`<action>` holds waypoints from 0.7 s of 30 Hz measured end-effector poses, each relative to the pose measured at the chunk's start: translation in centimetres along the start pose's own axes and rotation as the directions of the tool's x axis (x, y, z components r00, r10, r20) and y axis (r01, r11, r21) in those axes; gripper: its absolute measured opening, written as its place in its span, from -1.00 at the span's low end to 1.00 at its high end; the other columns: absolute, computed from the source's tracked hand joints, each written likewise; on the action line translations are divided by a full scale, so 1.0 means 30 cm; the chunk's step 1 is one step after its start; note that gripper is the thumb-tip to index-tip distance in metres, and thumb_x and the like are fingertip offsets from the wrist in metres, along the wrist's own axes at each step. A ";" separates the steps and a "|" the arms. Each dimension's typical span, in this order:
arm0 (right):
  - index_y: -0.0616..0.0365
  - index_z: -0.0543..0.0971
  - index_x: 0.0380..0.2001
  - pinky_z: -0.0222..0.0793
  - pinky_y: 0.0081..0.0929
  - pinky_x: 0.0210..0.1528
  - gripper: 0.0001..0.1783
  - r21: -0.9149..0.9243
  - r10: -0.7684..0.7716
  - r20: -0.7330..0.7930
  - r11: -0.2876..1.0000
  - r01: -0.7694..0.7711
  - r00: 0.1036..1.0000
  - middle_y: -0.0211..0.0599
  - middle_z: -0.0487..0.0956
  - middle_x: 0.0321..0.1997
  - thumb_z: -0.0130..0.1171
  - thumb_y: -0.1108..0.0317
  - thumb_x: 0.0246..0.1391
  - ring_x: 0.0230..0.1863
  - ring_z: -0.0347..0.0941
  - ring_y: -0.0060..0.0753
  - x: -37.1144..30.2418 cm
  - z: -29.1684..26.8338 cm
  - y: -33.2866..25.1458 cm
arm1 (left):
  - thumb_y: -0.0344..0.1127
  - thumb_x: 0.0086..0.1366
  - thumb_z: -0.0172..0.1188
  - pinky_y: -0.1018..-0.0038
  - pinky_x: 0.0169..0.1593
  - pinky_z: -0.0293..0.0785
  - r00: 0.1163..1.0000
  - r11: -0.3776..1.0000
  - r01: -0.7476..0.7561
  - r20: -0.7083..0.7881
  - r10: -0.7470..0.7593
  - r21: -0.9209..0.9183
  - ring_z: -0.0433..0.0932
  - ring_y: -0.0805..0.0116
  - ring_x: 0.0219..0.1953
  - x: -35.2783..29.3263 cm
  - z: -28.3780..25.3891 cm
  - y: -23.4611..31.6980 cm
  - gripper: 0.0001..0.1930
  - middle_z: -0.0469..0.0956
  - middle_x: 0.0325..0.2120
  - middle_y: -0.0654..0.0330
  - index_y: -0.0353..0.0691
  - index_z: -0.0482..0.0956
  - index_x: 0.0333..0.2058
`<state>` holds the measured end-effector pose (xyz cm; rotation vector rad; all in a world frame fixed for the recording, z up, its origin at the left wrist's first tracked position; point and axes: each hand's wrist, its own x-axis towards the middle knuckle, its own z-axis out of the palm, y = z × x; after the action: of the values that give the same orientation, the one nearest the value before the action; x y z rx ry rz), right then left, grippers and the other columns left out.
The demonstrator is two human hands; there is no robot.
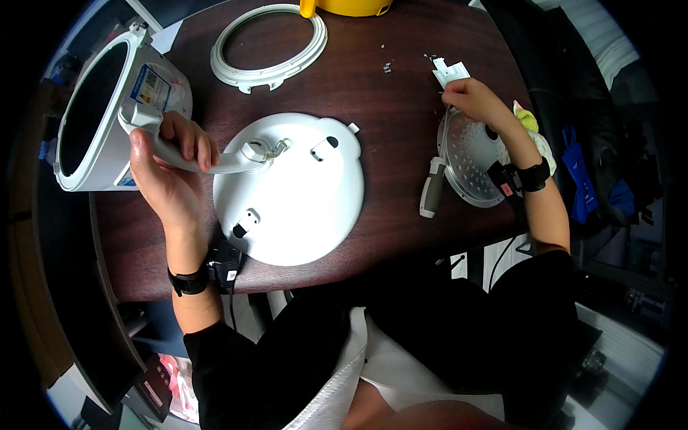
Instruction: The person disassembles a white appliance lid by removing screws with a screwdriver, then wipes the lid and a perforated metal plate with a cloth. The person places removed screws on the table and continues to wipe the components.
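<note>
My left hand point(172, 168) is wrapped round a white crank handle point(233, 163), whose far end meets a hub on a round white lid point(308, 208). The lid lies flat on the table, with two slots and a metal piece by the hub. Over at the right, my right hand point(474, 100) has its fingers pinched together, just below a small white plastic bracket point(450, 72); what they hold, if anything, is too small to make out. Beneath that forearm lies a clear round perforated disc point(469, 154). Beside it rests a grey-and-white tool handle point(431, 190).
A white tub point(161, 107) lies tipped at the left, and a white ring point(218, 61) lies behind the lid. Small screws point(388, 68) are scattered near the back of the dark wooden table point(387, 129). A yellow container point(355, 6) stands at the far edge; a patterned cloth point(529, 122) lies right.
</note>
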<state>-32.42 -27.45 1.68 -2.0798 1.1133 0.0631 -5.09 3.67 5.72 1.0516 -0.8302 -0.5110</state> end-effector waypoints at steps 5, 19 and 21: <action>0.17 0.50 -0.46 -0.06 -0.72 -0.76 -0.83 0.286 -0.095 0.007 0.954 0.089 0.995 -0.60 0.23 -0.77 -0.05 0.35 0.10 -0.82 0.08 -0.76 -0.008 0.008 -0.002 | 0.15 0.30 -0.22 0.52 -0.58 0.26 1.000 1.000 -0.014 0.008 0.014 0.020 0.23 0.49 -0.73 0.004 -0.002 -0.004 -0.55 0.16 -0.70 0.29 -0.15 0.17 -0.49; 0.21 0.57 -0.44 0.24 -0.57 -0.59 -0.75 0.026 -0.415 -0.009 0.909 0.415 0.910 -0.47 0.45 -0.67 0.00 0.27 0.11 -0.68 0.30 -0.63 0.070 0.072 -0.059 | 0.12 0.30 -0.20 0.51 -0.58 0.24 1.000 1.000 0.010 -0.006 -0.010 -0.023 0.23 0.46 -0.72 0.000 0.010 0.001 -0.55 0.16 -0.69 0.26 -0.19 0.19 -0.47; 0.25 0.54 -0.47 0.22 -0.58 -0.57 -0.74 -0.057 -0.457 -0.048 0.889 0.454 0.888 -0.45 0.42 -0.69 -0.01 0.28 0.12 -0.66 0.29 -0.63 0.104 0.098 -0.076 | 0.12 0.30 -0.20 0.52 -0.58 0.24 1.000 1.000 0.007 -0.005 -0.007 -0.029 0.23 0.46 -0.72 0.001 0.009 0.001 -0.55 0.16 -0.69 0.26 -0.20 0.19 -0.47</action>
<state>-27.97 -26.96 -0.22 -2.3445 0.6329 -0.2084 -5.29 3.51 5.83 1.0293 -0.8126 -0.5242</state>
